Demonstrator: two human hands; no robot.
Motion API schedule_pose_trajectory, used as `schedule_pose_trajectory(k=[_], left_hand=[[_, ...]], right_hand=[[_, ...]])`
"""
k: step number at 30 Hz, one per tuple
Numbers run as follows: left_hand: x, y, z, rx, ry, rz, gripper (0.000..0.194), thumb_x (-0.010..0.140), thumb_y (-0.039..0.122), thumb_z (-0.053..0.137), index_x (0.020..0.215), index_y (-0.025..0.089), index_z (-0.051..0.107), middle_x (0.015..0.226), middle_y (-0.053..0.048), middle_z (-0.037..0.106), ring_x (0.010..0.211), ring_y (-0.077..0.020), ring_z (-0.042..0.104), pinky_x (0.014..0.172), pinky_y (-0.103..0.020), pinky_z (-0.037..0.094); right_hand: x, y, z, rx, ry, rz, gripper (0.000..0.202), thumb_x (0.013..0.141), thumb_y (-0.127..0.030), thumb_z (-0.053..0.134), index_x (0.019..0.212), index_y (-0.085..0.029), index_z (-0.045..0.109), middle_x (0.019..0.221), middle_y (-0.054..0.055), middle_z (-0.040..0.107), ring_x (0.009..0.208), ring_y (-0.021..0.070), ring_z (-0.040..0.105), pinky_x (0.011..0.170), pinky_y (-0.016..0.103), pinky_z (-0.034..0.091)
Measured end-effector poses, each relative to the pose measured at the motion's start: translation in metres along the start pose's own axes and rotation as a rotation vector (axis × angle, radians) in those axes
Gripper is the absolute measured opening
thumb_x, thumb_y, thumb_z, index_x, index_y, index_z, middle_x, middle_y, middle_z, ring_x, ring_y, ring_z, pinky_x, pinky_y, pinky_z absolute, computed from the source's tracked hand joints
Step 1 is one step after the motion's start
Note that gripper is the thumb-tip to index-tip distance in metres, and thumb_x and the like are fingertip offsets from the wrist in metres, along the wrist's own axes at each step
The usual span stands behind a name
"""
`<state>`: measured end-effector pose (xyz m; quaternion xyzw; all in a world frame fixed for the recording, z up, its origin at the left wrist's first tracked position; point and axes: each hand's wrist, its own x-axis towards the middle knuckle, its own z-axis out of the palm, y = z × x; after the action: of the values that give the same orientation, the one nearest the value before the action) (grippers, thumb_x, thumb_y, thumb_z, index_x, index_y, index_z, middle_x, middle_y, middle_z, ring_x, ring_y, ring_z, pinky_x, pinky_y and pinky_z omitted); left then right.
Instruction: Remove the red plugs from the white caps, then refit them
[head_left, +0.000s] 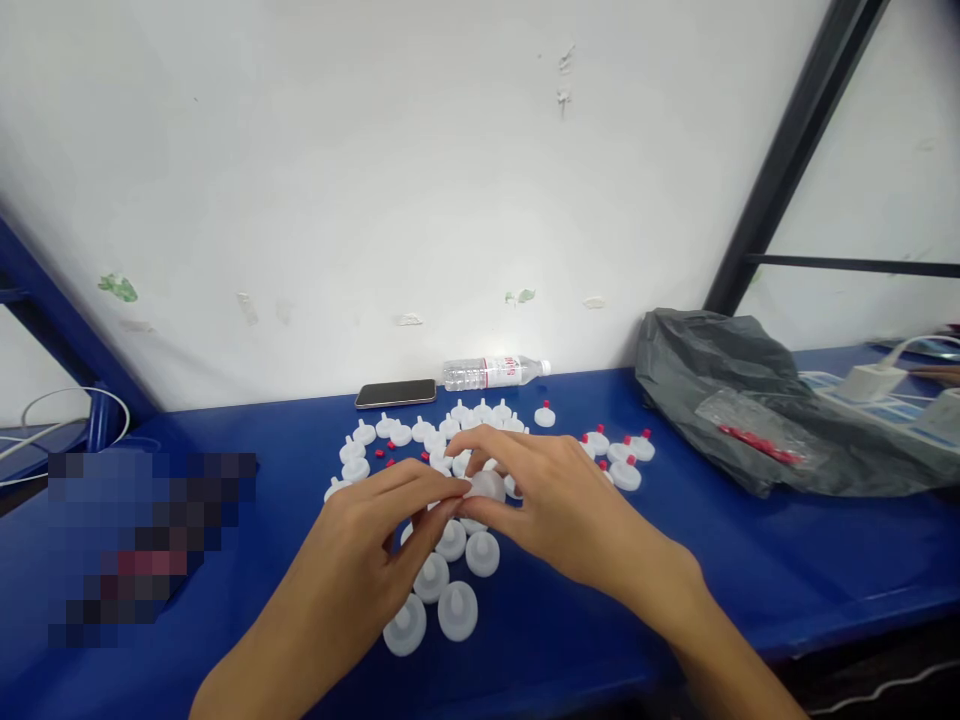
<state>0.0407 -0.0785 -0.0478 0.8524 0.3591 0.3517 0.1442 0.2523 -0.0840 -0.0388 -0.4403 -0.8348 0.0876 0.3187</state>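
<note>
Over the middle of the blue table, my left hand [394, 515] and my right hand [551, 490] meet at the fingertips. The curled fingers of my right hand hold a white nozzle cap [489, 487], round with a flat base. My left thumb and forefinger are pinched together against it; whatever is between them is hidden. Loose white nozzle caps [457, 610] stand spout up below and behind my hands. Small red tips [390, 463] lie among them on the left. To the right, several white caps wear red tips on their spouts [625, 472].
Along the wall lie a black phone [396, 393] and a clear plastic bottle [495, 372] on its side. A grey plastic bag [705, 400] with a clear packet of red pieces [757, 440] sits at right, beside a power strip [862, 400]. A blurred patch covers the left.
</note>
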Motion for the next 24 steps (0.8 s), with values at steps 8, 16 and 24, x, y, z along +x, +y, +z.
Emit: schedule_pose_trajectory(k=[8, 16, 24], left_hand=[[-0.001, 0.001, -0.002, 0.051, 0.067, -0.003, 0.022, 0.1, 0.024, 0.059, 0.113, 0.028, 0.076, 0.094, 0.002, 0.074, 0.063, -0.0087, 0.058, 0.056, -0.021, 0.045], [0.0, 0.007, -0.011, -0.327, 0.022, -0.303, 0.026, 0.093, 0.045, 0.068, 0.113, 0.027, 0.071, 0.084, 0.001, 0.066, 0.064, -0.0123, 0.059, 0.052, -0.022, 0.047], [0.001, 0.015, -0.012, -0.853, -0.073, -0.528, 0.07, 0.077, 0.049, 0.083, 0.139, 0.029, 0.057, 0.12, -0.01, 0.07, 0.1, -0.0252, 0.069, 0.079, -0.035, 0.061]], right_hand=[[-0.002, 0.0, -0.001, 0.157, -0.04, -0.024, 0.061, 0.092, -0.025, 0.077, 0.144, -0.037, 0.049, 0.135, -0.001, 0.068, 0.116, 0.0203, 0.068, 0.099, 0.034, 0.053], [-0.001, 0.003, 0.0, 0.109, 0.018, -0.204, 0.062, 0.098, -0.013, 0.063, 0.151, -0.04, 0.045, 0.127, -0.001, 0.07, 0.116, 0.0176, 0.065, 0.101, 0.035, 0.054], [-0.002, -0.003, 0.001, 0.146, 0.171, -0.307, 0.05, 0.095, -0.018, 0.072, 0.139, -0.039, 0.058, 0.126, -0.004, 0.073, 0.129, 0.0191, 0.06, 0.117, 0.045, 0.042]])
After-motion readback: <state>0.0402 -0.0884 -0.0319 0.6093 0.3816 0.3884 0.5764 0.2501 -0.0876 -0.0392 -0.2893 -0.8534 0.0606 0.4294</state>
